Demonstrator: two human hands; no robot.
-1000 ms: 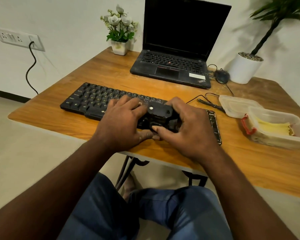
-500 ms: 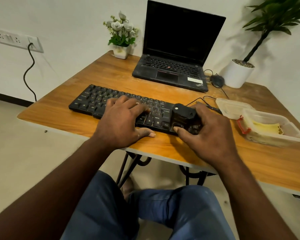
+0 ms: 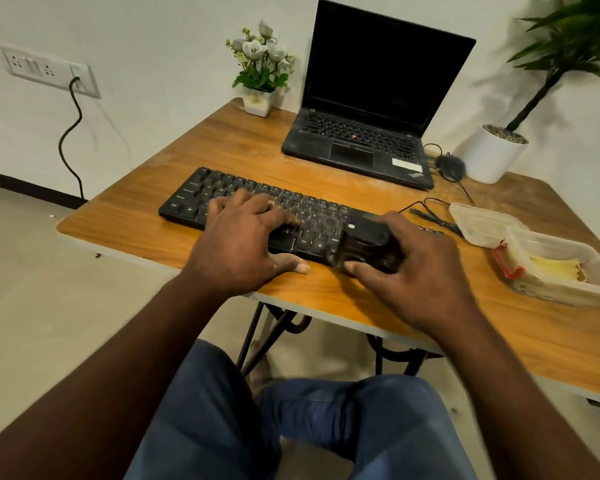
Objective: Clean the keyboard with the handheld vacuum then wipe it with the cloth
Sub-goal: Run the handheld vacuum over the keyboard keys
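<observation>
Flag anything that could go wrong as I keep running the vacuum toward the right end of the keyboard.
1. The handheld vacuum in the right hand is near a loose black cable past the keyboard's right end; it might snag.
2. The open plastic container sits just right of that hand and could get knocked.
3. The keyboard lies near the table front edge; the left hand should steady it.

Black keyboard (image 3: 257,206) flat, lying slantwise. Small black vacuum (image 3: 366,245) resting on its right part. Yellow cloth (image 3: 555,268) inside clear tub.
</observation>
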